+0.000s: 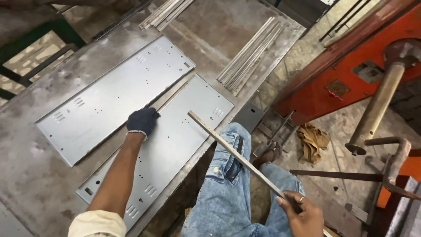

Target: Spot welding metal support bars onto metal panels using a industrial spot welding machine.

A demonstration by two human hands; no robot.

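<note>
Positioning step: gloved left hand [142, 120] presses flat on lower metal sheet [175, 140]; bare right hand [302, 213] grips long strip [232, 151]. Next likely needs strip lowered square onto sheet.

One head-worn view looks steeply down from close above the worktop [39, 175], facing toward twelve o'clock. The worktop fills the frame from nine to twelve; the floor [337, 127] lies at three, knees near six.
</note>
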